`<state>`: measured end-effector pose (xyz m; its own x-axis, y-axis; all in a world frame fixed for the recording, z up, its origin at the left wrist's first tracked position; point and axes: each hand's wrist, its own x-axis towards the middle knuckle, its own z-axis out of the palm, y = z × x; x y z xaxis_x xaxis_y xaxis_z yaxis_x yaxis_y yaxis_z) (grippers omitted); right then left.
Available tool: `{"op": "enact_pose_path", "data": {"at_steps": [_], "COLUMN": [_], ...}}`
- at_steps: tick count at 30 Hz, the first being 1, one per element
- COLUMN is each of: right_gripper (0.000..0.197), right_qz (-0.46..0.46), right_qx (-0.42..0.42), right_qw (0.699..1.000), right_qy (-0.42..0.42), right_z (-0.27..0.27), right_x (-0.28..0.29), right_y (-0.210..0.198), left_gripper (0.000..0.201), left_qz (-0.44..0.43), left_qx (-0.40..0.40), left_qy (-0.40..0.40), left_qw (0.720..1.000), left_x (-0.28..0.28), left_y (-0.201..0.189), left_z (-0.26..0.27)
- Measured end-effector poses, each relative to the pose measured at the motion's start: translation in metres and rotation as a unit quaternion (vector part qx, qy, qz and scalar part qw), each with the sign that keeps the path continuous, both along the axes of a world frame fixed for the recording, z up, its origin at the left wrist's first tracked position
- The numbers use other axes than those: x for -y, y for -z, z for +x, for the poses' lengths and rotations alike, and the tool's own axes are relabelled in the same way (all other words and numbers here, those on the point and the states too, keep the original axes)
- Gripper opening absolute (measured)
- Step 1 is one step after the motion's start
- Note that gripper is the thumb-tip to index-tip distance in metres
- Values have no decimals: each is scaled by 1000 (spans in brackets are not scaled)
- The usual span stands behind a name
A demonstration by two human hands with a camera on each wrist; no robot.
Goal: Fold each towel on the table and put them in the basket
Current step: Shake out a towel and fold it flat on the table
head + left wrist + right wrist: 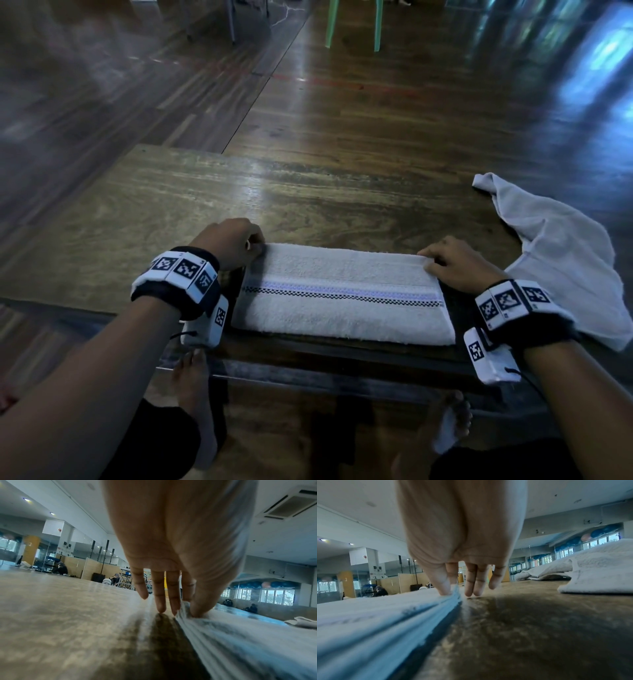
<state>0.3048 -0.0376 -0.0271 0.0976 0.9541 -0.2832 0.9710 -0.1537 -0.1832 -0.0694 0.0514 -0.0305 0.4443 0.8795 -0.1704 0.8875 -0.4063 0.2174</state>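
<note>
Our left hand [233, 245] pinches the folded towel's [342, 294] far-left corner. Our right hand [457, 263] pinches its far-right corner on the surface [171, 212].

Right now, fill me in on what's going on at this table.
A person is folding towels on a wooden table. The striped towel lies folded into a long band along the near edge. The left hand pinches its far left corner, and the right hand pinches its far right corner. A second, crumpled towel lies unfolded to the right, untouched. No basket is in view.
</note>
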Motion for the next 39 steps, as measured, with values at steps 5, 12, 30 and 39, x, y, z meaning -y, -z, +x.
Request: {"op": "enact_pose_path", "data": {"at_steps": [5,12,30,39], "right_gripper": [10,19,20,33], "right_qz": [81,435,49,20], "right_qx": [-44,-71,2,8], "right_qw": [996,898,993,992], "right_qy": [-5,-11,-110,-124], "right_z": [-4,7,2,2], "right_x": [6,16,55,65], "right_y": [-10,-55,-17,-11], "left_gripper": [11,16,19,25], "left_qz": [30,376,47,29], "left_qx": [11,182,46,-8], "left_qy": [8,-22,114,131], "left_qw": [999,908,991,991], "left_x": [8,29,51,66], "left_y": [-14,-61,-26,-7], "left_z": [1,-1,-11,-2]}}
